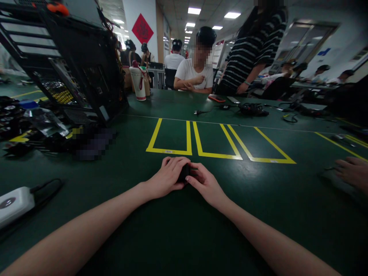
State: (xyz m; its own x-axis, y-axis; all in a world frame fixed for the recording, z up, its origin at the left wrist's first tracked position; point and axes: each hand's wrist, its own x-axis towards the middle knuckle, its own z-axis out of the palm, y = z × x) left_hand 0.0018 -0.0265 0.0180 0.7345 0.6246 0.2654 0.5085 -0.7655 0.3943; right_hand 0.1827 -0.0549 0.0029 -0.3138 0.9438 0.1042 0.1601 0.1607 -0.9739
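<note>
Both of my hands meet around a small black object on the green table, just in front of the yellow tape outlines. My left hand is curled over its left side and top. From the right, my right hand grips it with thumb and fingers. Most of the object is covered by my fingers, so its kind cannot be made out.
Yellow tape frames mark the table ahead. At left stand an open computer case, a plastic bottle and a white device. Cables lie at the back; another person's hand is at right.
</note>
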